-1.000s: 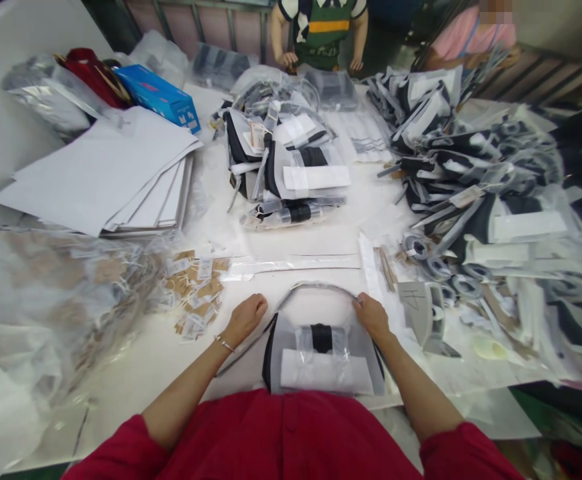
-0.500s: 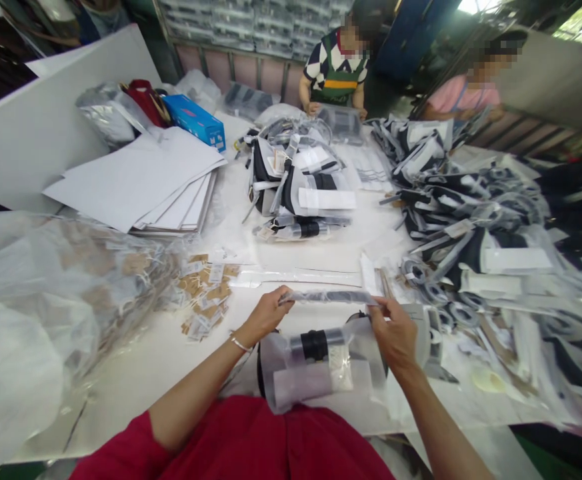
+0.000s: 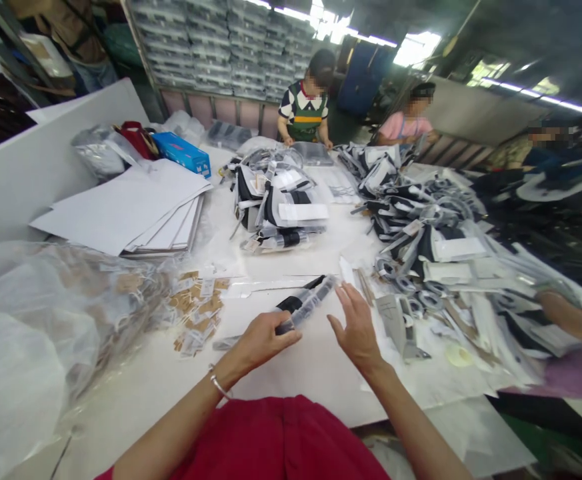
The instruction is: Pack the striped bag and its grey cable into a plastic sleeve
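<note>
My left hand grips the near left end of a black-and-grey bag with clear plastic along its edge. The bag is seen edge-on and slants up to the right over the white table. Just beyond its far right end, my right hand is open, fingers spread and thumb apart. Whether its fingertips touch the plastic I cannot tell. Brown and white hang tags lie loose to the left of my left hand.
Similar bags are piled mid-table and in a larger heap at right. White sheets and a blue box lie at left, behind a big clear plastic bag. Co-workers sit across; another person's arm reaches in from the right.
The bag that lay face-up before me is now edge-on and slanted, farther forward. My right hand has let go of the plastic-covered strip and opened. The view has tilted up and right.
</note>
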{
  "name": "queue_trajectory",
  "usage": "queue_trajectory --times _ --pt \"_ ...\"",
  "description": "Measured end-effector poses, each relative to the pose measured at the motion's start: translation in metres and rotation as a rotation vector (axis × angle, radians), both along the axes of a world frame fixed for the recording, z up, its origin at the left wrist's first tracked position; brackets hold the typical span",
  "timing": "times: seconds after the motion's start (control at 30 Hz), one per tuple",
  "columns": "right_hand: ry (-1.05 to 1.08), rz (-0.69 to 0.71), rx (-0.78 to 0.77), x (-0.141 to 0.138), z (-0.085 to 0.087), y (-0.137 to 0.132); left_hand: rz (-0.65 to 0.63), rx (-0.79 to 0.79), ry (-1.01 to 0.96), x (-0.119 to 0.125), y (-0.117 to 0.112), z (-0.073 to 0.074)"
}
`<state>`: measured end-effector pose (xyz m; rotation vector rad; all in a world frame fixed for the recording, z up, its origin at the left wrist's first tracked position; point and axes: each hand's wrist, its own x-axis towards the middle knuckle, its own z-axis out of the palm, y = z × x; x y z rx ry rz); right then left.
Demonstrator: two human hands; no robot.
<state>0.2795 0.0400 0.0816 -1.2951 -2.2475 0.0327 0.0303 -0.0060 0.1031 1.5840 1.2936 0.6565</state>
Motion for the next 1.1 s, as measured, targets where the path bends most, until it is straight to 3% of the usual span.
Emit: queue_trajectory --times 0.13,0.23,0.37,0.5,0.6,0.73,0.87,0.97,1.1 --pt "-0.121 0.151 0.008 -0.033 0.003 0.001 0.001 -0.073 -0.108 0.007 0.002 0.006" --pt "-0.102 0.090 -0.009 -0.043 -0.008 0.020 0.038 -0.155 -0.172 0.008 0.001 0.008" --pt "-0.076 -0.005 0.016 -0.038 -0.010 0.027 0.130 -0.155 -0.193 0.004 -0.004 0.009" --pt "-0.031 -0.061 0.022 -0.008 -0.016 -0.005 0.204 -0.168 -0.260 0.003 -0.010 0.009" --pt "-0.012 -0.087 -0.076 0.040 -0.048 -0.046 0.237 -0.219 -0.330 0.008 -0.014 0.012" --pt "-0.031 -0.172 -0.283 0.111 -0.118 -0.113 0.266 -0.272 -0.392 0.016 -0.020 0.018" --pt "-0.081 -0.298 -0.523 0.149 -0.174 -0.163 0.264 -0.295 -0.302 0.017 -0.029 0.019" --pt "-0.069 -0.284 -0.650 0.155 -0.187 -0.171 0.327 -0.231 -0.225 0.020 -0.038 0.016" --pt "0.040 -0.233 -0.745 0.155 -0.183 -0.153 0.439 -0.111 -0.157 0.033 -0.048 0.013"
